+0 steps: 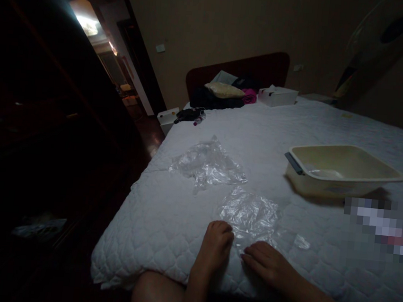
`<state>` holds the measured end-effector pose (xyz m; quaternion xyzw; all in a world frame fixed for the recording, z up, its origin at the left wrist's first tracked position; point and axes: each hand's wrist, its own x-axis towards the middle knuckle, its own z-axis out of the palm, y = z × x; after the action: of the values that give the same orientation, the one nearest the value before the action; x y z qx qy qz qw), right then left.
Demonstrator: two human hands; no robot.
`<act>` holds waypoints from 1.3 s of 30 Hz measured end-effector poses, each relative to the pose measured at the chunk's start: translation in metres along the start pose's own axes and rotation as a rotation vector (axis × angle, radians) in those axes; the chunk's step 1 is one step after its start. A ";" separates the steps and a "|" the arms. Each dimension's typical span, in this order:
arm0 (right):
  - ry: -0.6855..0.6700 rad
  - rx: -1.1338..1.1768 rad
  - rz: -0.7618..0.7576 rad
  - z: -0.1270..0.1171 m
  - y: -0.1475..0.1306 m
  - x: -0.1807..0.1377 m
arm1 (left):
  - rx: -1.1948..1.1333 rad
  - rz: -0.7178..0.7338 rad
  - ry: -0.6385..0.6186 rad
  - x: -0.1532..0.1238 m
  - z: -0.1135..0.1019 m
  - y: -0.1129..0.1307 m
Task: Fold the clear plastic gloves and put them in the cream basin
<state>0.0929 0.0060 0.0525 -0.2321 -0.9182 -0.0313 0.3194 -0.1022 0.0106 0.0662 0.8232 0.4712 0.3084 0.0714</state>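
A thin, crinkled clear plastic bag (250, 212) lies spread on the quilted bed in front of me. At its near left edge my left hand (218, 243) is closed, the fingers curled on the plastic. My right hand (267, 264) rests low at the near edge of the bag, fingers stretched out and fingertips by the plastic; its thumb is hidden. Farther off on the left lies a second crumpled clear plastic bag (209, 166), apart from both hands.
On the right of the white quilt (158, 227) stands a cream plastic bin (340, 186) with a grey handle. A pixelated patch covers something beside it. Clothes (217, 99), a pillow (225, 90) and a white box (278, 96) sit near the headboard (267, 64). A fan (383, 40) stands right.
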 end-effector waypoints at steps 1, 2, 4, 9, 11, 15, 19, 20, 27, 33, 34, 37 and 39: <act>-0.013 0.036 0.075 -0.002 0.001 0.002 | 0.001 0.002 0.001 0.000 0.001 0.000; -0.025 0.074 0.132 -0.004 0.002 0.005 | 0.000 0.003 0.003 0.000 0.001 -0.001; -0.042 0.154 0.177 -0.010 0.006 0.011 | -0.011 0.000 0.007 0.000 0.002 -0.001; -0.050 0.414 0.355 -0.020 0.024 0.030 | -0.035 -0.033 -0.043 0.001 -0.002 -0.002; -0.027 0.483 0.469 -0.021 0.034 0.038 | -0.030 -0.050 -0.058 0.001 -0.004 -0.001; -0.009 0.571 0.570 -0.017 0.055 0.051 | -0.014 -0.069 -0.062 0.002 -0.004 0.000; -0.022 0.547 0.606 -0.006 0.072 0.053 | 0.011 -0.082 -0.025 0.002 0.002 -0.003; -0.027 0.533 0.610 -0.003 0.075 0.052 | 0.022 -0.085 -0.011 0.003 0.004 -0.005; -0.100 0.330 0.540 0.009 0.080 0.046 | 0.113 -0.054 0.053 0.007 0.012 -0.008; -0.256 0.117 0.417 0.011 0.077 0.046 | 0.183 0.009 -0.011 0.008 0.015 -0.002; -0.260 0.116 0.413 0.011 0.078 0.047 | 0.186 0.008 -0.011 0.008 0.016 -0.002; -0.256 0.128 0.403 0.004 0.082 0.046 | 0.174 0.002 0.015 0.008 0.015 -0.003; -0.216 0.153 0.391 -0.005 0.085 0.043 | 0.160 0.004 0.047 0.007 0.013 -0.004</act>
<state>0.1038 0.0982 0.0744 -0.3825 -0.8844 0.1260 0.2358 -0.0948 0.0213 0.0570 0.8198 0.4944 0.2889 -0.0064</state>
